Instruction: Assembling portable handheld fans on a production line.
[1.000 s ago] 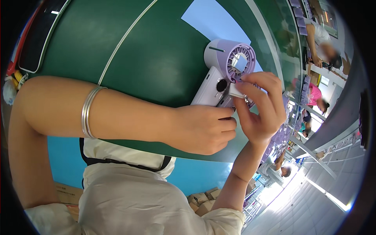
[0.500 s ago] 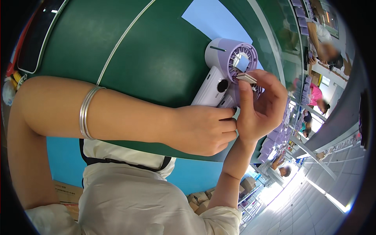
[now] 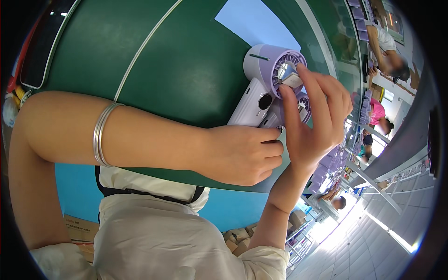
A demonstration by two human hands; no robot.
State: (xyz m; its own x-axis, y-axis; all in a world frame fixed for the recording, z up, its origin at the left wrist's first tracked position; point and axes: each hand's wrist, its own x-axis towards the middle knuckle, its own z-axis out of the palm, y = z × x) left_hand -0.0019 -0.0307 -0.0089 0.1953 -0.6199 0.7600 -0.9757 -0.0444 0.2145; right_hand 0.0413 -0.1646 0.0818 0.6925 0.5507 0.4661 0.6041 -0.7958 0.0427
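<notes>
A lilac handheld fan (image 3: 261, 65) lies on the green tabletop, its round slatted head facing right. Its pale handle (image 3: 249, 105) bears a round black display and runs down behind my left wrist. Close below is a second lilac fan (image 3: 303, 106), partly covered by my hands. My left hand (image 3: 245, 154) is closed beside that fan's handle, its fingers curled under; what they grip is hidden. My right hand (image 3: 319, 105) holds a small pale rectangular block (image 3: 292, 80) between thumb and index finger, right at the first fan's head opening. Its other fingers are loosely bent.
A light-blue sheet (image 3: 259, 25) lies behind the fan. A pale cord (image 3: 148, 39) crosses the green tabletop (image 3: 186, 70), and a black device with a pale edge (image 3: 49, 42) is at the far left. Along the right, several people sit near rows of lilac parts (image 3: 329, 165).
My right hand has turned and opened its fingers wider. It has brought the pale block to the first fan's head opening. My left hand and the fans have hardly moved.
</notes>
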